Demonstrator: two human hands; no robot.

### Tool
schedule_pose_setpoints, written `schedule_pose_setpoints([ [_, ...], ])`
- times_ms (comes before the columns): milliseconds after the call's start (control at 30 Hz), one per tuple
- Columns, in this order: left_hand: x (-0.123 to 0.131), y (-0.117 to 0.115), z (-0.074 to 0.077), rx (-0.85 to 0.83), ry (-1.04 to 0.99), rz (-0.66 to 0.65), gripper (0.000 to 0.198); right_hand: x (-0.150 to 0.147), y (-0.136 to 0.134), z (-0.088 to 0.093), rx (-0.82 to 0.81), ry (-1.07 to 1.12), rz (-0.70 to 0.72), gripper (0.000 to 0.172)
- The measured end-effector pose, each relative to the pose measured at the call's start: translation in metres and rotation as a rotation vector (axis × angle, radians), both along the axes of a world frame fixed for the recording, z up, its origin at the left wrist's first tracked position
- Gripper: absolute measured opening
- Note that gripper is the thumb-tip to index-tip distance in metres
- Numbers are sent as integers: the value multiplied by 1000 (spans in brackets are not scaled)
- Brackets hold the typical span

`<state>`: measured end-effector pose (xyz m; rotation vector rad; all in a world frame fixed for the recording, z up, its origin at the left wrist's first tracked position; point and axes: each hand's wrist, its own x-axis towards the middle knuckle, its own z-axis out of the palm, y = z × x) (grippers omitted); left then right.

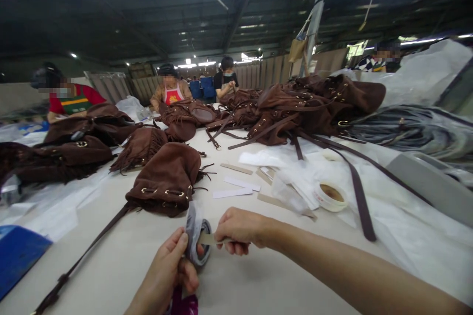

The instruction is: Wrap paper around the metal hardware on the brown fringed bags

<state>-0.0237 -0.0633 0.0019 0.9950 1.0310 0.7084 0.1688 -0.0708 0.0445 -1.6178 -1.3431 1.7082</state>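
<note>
My left hand (168, 270) is closed round a small wad of clear plastic film (195, 236) low in the middle of the view. My right hand (240, 230) pinches a strip of tape (209, 239) that runs onto that wad. Just beyond both hands lies a brown suede fringed bag (166, 177) with brass eyelets; its long strap (84, 251) trails toward the near left edge. A roll of tape (331, 195) sits on the table to the right of my hands.
Piles of brown suede bags (295, 106) cover the far table, with more at the left (66, 152). Paper strips (236, 184) and plastic sheets (406, 226) lie about. Several people sit across the table. A blue object (16, 256) is at the near left.
</note>
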Motion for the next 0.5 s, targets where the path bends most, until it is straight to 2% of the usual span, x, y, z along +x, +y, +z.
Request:
schedule_pose_setpoints([
  [133,1,-1,3,31,-5,-23,72,1,-2,0,22,14,9,15],
  [333,4,-1,-1,58,42,-32,79,-4,-1,-4,68,12,12,17],
  [500,6,-3,-5,86,23,-4,77,-19,7,-19,174,150,98,15],
])
